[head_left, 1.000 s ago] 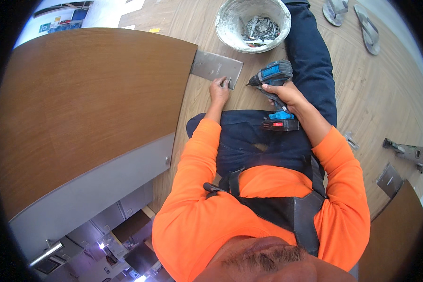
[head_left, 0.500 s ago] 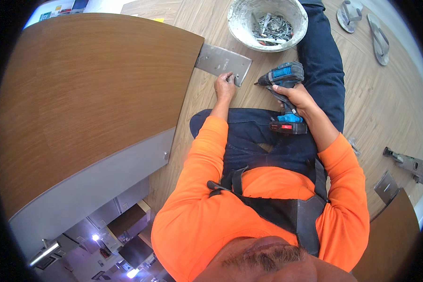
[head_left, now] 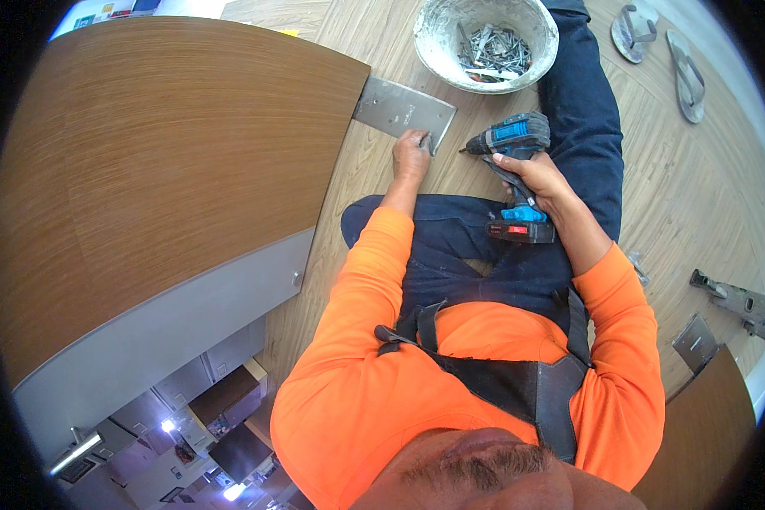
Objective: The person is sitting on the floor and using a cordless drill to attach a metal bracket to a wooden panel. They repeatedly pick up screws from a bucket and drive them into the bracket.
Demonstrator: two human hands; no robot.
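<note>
Seated on the wooden floor (head_left: 697,195), your left hand (head_left: 411,154) presses fingertips on a flat metal plate (head_left: 402,110) at the brown cabinet's (head_left: 161,161) base. Your right hand (head_left: 531,174) grips a blue cordless drill (head_left: 510,140) by its handle, bit beside the plate. Stiff and probably slippery, the plate looks best pinned flat. A bucket of fasteners (head_left: 486,42) sits beyond.

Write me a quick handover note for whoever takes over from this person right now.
Left hand: open, fingers pressed on the metal plate lying on the floor at the wooden panel edge.
Right hand: grips the cordless drill, bit aimed at the plate's near corner, not yet touching.
Bucket of fasteners ahead of the knees.
Done: plate placed.
Left: probably driving the screw at that corner.
</note>
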